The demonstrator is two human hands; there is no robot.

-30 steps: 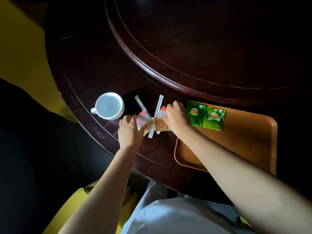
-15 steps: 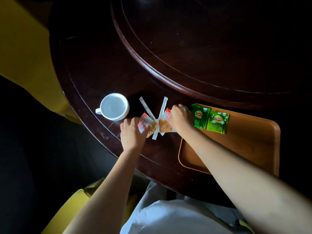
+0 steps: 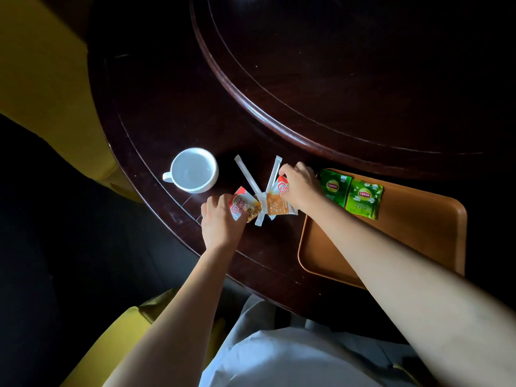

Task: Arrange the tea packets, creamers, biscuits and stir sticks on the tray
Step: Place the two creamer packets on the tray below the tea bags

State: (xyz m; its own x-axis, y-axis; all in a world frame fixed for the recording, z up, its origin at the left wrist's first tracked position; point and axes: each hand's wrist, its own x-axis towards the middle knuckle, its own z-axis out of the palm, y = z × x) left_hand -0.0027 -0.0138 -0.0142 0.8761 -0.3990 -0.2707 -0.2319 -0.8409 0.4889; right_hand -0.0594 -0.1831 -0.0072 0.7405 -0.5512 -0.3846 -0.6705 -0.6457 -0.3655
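Note:
Two green tea packets [image 3: 351, 193] lie side by side at the far left corner of the orange tray [image 3: 418, 236]. Left of the tray, on the dark table, two red-and-white creamer packets sit among two wrapped white stir sticks [image 3: 248, 174] that cross in a V. My left hand [image 3: 220, 222] pinches the left creamer packet [image 3: 239, 203]. My right hand [image 3: 300, 185] grips the top of the right creamer packet [image 3: 280, 191]. An orange-brown biscuit packet [image 3: 276, 205] lies under the right creamer, between my hands.
A white cup [image 3: 194, 170] stands on the table left of the stir sticks. A raised round turntable [image 3: 335, 65] fills the far side of the table. A yellow chair [image 3: 42, 93] is at the left, and the table edge runs close to my body.
The view has shifted slightly. My right hand has moved up to the top edge of the right creamer packet. My left hand stays on the left creamer packet.

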